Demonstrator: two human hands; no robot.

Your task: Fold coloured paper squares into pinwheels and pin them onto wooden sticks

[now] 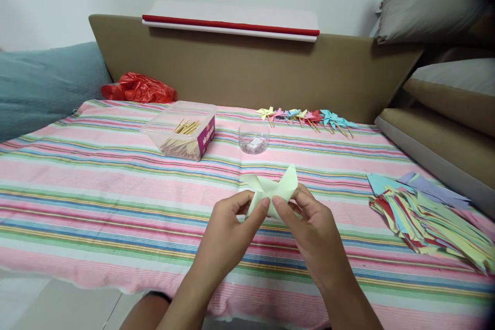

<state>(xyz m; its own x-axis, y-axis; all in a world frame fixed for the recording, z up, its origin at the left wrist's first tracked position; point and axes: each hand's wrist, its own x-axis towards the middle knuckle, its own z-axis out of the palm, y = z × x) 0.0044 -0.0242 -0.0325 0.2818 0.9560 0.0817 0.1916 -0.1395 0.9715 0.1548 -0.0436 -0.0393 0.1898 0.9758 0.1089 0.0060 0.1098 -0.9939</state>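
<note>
Because its folds would likely spring open, the pale green paper [271, 187] is pinched by left hand [232, 221] and right hand [310, 221]; it sits over the striped cloth [116, 201], before the clear dish [253, 140].

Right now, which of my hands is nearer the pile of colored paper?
Right. Your right hand is left of the paper pile, with a gap between; your left hand is farther left.

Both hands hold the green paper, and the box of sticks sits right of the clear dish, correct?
No: the head view shows the box of sticks left of the clear dish. The left hand and right hand do hold the green paper.
</note>
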